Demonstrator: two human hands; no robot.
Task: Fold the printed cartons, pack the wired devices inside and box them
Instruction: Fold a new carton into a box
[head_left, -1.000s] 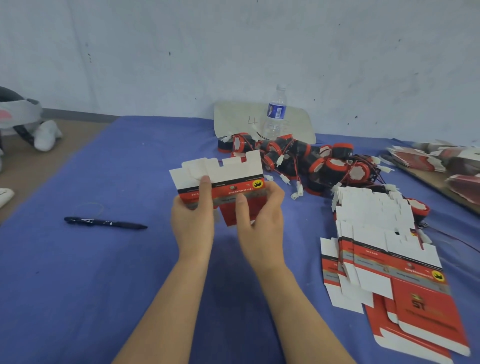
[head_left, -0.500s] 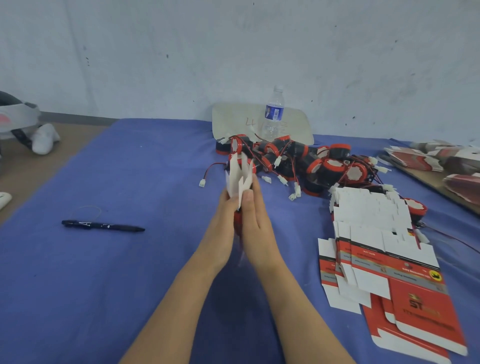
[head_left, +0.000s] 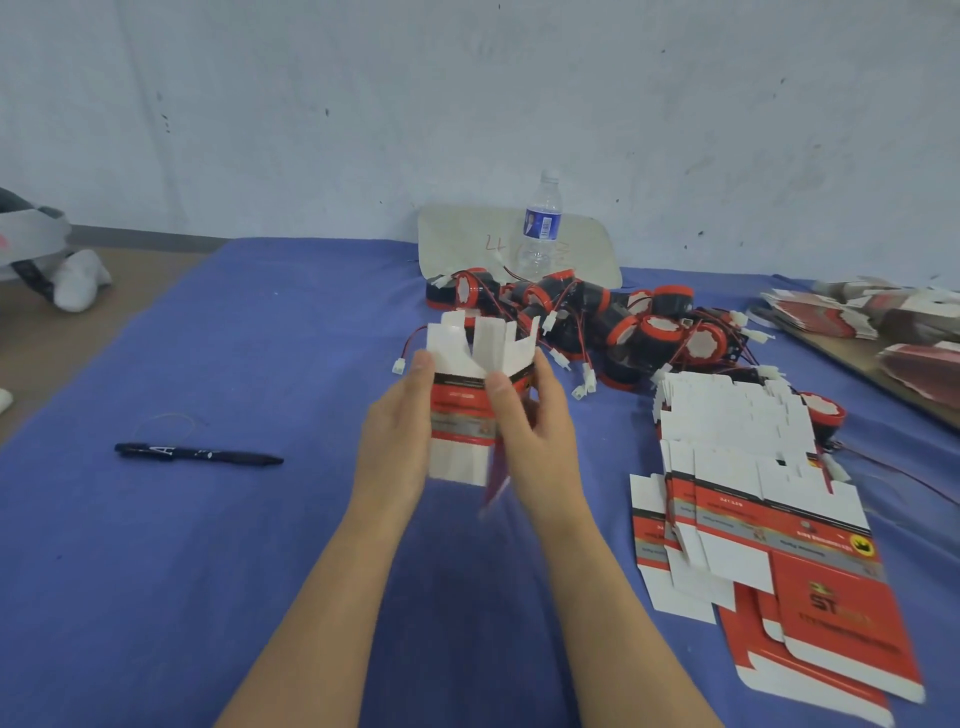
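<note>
Carton-folding step here, the first of the three. Both hands are up over the blue surface (head_left: 260, 545) with one carton (head_left: 460, 415) between them. The left hand (head_left: 397, 441) grips its left side with the thumb on the printed front, and the right hand (head_left: 537, 431) grips the right side, thumb on the front too. The carton stands upright, opened out into a tube, with white flaps sticking up at the top and a red flap hanging loose and blurry at the bottom, so neither end looks closed to me.

Next move, I'd guess, is tucking the bottom flaps in so it has a floor. That calls for one hand to keep the tube square while the other folds — squeeze too hard and it goes flat again. Then something from the pile of wired devices (head_left: 597, 322) just beyond the hands goes in, wire and all. The stack of flat cartons (head_left: 753, 493) sits off to the right — plenty left to do.
</note>
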